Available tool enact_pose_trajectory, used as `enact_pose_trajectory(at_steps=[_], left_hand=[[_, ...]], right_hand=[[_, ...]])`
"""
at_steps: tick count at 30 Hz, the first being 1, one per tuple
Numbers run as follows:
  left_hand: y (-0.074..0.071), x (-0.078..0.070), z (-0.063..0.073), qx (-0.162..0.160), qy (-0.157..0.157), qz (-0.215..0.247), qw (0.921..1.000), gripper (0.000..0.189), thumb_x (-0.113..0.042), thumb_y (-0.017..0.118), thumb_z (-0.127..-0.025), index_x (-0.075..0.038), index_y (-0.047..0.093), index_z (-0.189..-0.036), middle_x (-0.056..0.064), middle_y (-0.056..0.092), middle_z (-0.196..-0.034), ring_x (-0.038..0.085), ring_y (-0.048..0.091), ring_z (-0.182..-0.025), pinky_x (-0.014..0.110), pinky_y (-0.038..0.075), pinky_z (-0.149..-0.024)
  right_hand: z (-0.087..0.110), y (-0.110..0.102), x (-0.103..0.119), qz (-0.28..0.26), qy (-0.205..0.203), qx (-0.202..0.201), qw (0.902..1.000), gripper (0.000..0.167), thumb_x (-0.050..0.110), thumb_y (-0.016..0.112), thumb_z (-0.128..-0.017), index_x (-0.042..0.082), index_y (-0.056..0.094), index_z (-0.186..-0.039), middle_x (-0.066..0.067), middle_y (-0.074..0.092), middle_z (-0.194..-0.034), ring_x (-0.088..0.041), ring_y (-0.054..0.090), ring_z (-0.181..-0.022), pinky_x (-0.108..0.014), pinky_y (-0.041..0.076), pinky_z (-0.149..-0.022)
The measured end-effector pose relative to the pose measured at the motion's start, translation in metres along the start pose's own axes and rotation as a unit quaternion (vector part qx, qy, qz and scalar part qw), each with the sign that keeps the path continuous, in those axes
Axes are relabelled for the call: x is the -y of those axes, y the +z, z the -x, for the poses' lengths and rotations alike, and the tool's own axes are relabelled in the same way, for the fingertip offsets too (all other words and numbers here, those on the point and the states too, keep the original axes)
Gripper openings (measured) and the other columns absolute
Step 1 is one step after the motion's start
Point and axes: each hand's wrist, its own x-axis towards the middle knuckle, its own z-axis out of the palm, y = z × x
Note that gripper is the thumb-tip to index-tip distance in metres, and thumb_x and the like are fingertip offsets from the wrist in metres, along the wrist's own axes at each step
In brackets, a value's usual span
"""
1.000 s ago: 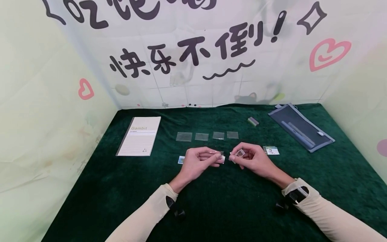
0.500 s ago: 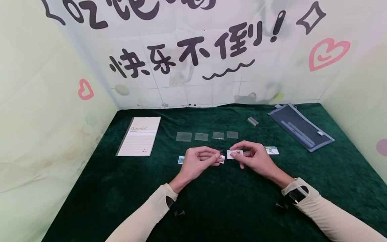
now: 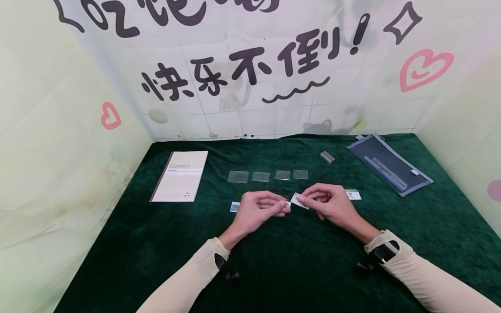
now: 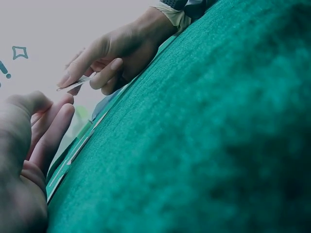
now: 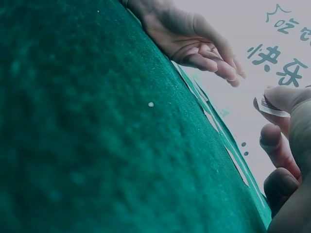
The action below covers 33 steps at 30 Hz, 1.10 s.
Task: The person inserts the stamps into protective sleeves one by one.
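Observation:
My right hand (image 3: 328,202) pinches a small white card (image 3: 296,199) between thumb and fingers. In the right wrist view, dark print shows on this card (image 5: 273,109). Close by on the left, my left hand (image 3: 260,208) has its thumb against its fingers, with a thin clear plastic sleeve (image 3: 287,200) just showing at the tips; most of it is hidden. A white card edge (image 3: 288,204) shows at the left fingertips. Behind that hand a blue-and-white card (image 3: 234,207) lies partly covered on the cloth. Another printed card (image 3: 354,194) lies beyond the right hand.
Several clear plastic sleeves (image 3: 238,176) lie in a row on the dark green cloth (image 3: 274,269). A notebook (image 3: 181,177) is at the left. At the back right are a small eraser-like block (image 3: 327,157) and a blue mesh zip pouch (image 3: 391,165) holding pens.
The card in my right hand has turned from its dark picture to a mostly white face, then tilted. My right hand has shifted slightly right; my left hand has stayed nearly still.

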Motion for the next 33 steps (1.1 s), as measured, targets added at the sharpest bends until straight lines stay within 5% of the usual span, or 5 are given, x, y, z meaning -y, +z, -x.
enact_pose_trajectory(at_steps=[18, 33], left_hand=[[0.0009, 0.0010, -0.0007, 0.017, 0.008, 0.022, 0.9996, 0.034, -0.018, 0.077, -0.103, 0.006, 0.073, -0.126, 0.017, 0.083, -0.114, 0.028, 0.083, -0.103, 0.041, 0.068, -0.088], [-0.0005, 0.0004, -0.0004, 0.018, -0.001, 0.028, 0.9994, 0.032, -0.020, 0.076, -0.103, 0.001, 0.073, -0.128, 0.021, 0.081, -0.117, 0.030, 0.083, -0.104, 0.041, 0.068, -0.089]], right_hand=[[0.0008, 0.0041, 0.0012, 0.025, -0.027, -0.009, 0.9993, 0.010, 0.028, 0.080, -0.101, 0.020, 0.079, -0.106, -0.011, 0.073, -0.078, -0.023, 0.059, -0.051, -0.032, 0.051, -0.046], [0.0013, 0.0046, 0.0029, 0.027, -0.023, -0.024, 0.9991, 0.010, 0.028, 0.081, -0.100, 0.020, 0.079, -0.106, -0.010, 0.072, -0.079, -0.023, 0.060, -0.053, -0.031, 0.051, -0.046]])
